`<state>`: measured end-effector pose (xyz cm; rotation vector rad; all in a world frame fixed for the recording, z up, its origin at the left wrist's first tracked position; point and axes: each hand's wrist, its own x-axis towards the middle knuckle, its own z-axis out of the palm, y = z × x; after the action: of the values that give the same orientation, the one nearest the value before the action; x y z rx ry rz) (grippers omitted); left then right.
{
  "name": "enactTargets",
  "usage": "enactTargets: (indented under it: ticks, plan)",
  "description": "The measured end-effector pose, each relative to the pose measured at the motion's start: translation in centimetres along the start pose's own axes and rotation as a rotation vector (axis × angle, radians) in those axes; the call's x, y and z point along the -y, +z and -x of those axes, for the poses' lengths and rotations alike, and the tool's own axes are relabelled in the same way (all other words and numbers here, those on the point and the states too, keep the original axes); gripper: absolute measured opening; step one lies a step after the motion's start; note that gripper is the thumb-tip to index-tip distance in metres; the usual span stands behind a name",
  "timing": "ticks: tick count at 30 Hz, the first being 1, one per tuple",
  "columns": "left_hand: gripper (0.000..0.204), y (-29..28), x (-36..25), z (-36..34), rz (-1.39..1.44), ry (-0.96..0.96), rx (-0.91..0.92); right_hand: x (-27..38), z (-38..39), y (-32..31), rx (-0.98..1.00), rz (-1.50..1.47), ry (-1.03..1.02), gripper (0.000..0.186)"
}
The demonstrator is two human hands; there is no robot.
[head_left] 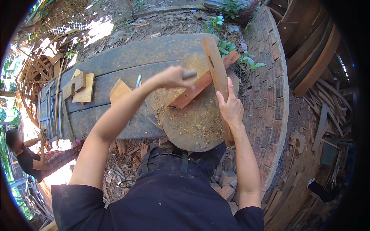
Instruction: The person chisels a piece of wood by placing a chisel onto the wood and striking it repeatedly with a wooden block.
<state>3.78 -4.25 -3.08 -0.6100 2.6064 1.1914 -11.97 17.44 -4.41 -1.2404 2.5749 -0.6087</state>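
Observation:
My left hand (173, 77) is closed around a grey, round-ended tool (189, 74), blurred, its kind unclear. It is raised over a reddish wooden bar (196, 90) with a round hole near its near end. That bar lies slantwise on a round wood stump (192, 129) strewn with wood chips. Crossing over the bar is a lighter brown board (217, 71) with a dark slot in its upper part. My right hand (231, 107) grips this board along its right edge, thumb and forefinger showing and the other fingers partly hidden. Whether bar and board are joined I cannot tell.
A dark plank table (104, 115) stretches left, carrying notched wood blocks (79, 84), a pale wood piece (120, 91) and a blue-handled tool (138, 80). A low brick wall (266, 96) runs close on the right. Another person (31, 154) sits at far left.

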Motion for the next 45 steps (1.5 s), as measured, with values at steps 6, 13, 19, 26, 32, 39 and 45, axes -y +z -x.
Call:
enactTargets:
  ticks: [6,13,19,26,32,39,45]
  plan:
    - [0.047,6.4,-2.3,2.8,-0.435,-0.063,-0.235,0.4,0.3,-0.1,0.014,0.02,0.041,0.071]
    - [0.051,3.4,0.4,4.0,-0.578,0.134,-0.181,-0.4,2.7,-2.0,0.082,0.01,0.043,0.07]
    - [0.032,-3.1,0.6,2.2,0.067,0.422,-0.796,-0.5,3.6,-1.8,0.067,0.084,0.042,0.069]
    - [0.034,-5.4,-3.7,1.0,1.223,0.295,-1.253,-0.6,3.9,-1.3,0.048,0.088,0.013,0.069]
    - [0.039,-4.0,-1.7,0.0,1.114,0.269,-1.368,-0.4,4.2,-1.4,0.041,0.089,0.013,0.068]
    - [0.04,-1.7,-1.4,-1.0,0.543,0.344,-1.564,-0.4,4.2,-1.5,0.027,0.111,-0.011,0.069]
    - [0.037,1.2,-4.9,-0.3,0.224,0.354,-1.645,0.0,4.3,-1.4,0.015,0.142,-0.022,0.07]
